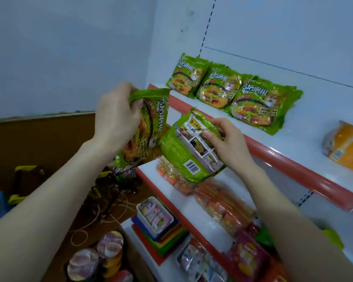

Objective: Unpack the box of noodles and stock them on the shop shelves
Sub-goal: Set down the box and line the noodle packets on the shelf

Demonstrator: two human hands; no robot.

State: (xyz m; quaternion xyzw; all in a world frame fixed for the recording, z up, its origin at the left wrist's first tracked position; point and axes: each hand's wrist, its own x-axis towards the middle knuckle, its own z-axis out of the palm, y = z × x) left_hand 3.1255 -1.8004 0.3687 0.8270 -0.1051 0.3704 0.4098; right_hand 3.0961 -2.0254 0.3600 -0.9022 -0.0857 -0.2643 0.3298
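My left hand [118,117] grips a green noodle packet [151,119] by its top, front side showing, with more packets seemingly bunched beneath it. My right hand [230,143] pinches a second green noodle packet [183,153], its back with the barcode facing me. Both packets are held in the air just left of the top shelf [306,135]. Three green noodle packets [228,92] lean in a row against the back of that white shelf with a red front edge.
An orange packet [348,147] lies at the right of the top shelf. The shelf below [198,204] holds orange snack packs, and lower shelves hold small trays and red packets. Cup noodles [98,259] stand at the bottom left. Cables lie on the brown floor.
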